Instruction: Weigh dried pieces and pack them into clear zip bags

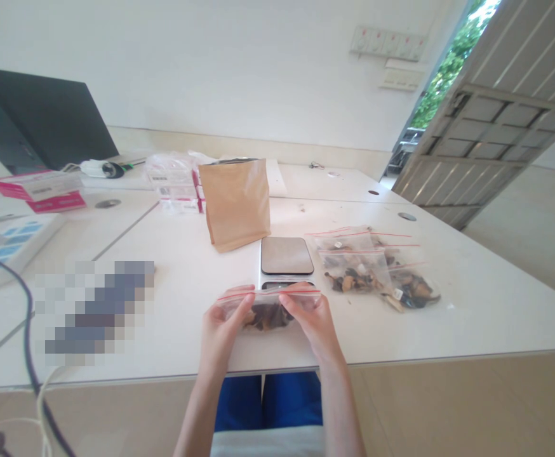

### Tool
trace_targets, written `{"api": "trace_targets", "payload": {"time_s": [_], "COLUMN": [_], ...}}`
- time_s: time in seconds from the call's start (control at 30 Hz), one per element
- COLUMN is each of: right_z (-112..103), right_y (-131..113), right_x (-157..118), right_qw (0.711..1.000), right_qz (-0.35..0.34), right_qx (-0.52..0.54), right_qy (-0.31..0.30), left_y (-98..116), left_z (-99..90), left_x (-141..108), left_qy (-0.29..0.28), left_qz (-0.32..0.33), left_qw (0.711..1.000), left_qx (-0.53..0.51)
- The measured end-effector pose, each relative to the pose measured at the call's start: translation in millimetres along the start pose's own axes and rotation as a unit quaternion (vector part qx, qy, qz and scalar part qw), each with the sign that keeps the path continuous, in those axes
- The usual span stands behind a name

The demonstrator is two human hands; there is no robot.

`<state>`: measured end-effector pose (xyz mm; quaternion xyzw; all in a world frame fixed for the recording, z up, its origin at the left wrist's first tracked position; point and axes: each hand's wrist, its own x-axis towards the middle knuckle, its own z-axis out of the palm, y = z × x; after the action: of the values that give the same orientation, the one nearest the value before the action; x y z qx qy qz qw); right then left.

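Between my two hands is a clear zip bag with a red seal line, holding dark and tan dried pieces. My left hand pinches the left part of its top edge, thumb on the seal. On the other side, my right hand grips the same edge, thumb also at the seal. Just beyond the bag sits a kitchen scale with a bare metal plate; its display is partly covered. Several filled zip bags lie overlapping to the right of the scale. A brown paper bag stands upright behind it.
Pink-and-white boxes in plastic wrap stand behind left, near a black monitor. A pixelated item lies left on the white table. Cables hang over the left front edge. Another pink box is far left.
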<state>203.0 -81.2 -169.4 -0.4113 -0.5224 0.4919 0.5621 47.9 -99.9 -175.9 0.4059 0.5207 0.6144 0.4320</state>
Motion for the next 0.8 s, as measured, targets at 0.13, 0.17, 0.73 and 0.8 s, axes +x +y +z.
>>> {"api": "trace_targets", "payload": {"time_s": [0.13, 0.17, 0.73, 0.8], "right_z": [-0.5, 0.0, 15.9, 17.1], "right_y": [-3.2, -3.9, -6.3, -4.9], "right_x": [-0.6, -0.6, -1.6, -1.9], "right_qw": [1.000, 1.000, 0.998, 0.999], "right_qz": [-0.016, -0.017, -0.031, -0.035], "right_qx": [0.006, 0.008, 0.008, 0.006], "right_qy": [-0.020, -0.024, -0.052, -0.036], "left_y": [-0.9, -1.1, 7.1, 5.6], "left_z": [-5.1, -6.0, 0.9, 1.5], "left_x": [0.8, 0.5, -5.3, -5.6], "left_qy": [-0.040, -0.058, -0.065, -0.054], "left_qz": [0.000, -0.004, 0.082, 0.080], "left_qw": [0.999, 0.997, 0.994, 0.995], "left_qx": [-0.038, -0.042, 0.037, 0.035]}}
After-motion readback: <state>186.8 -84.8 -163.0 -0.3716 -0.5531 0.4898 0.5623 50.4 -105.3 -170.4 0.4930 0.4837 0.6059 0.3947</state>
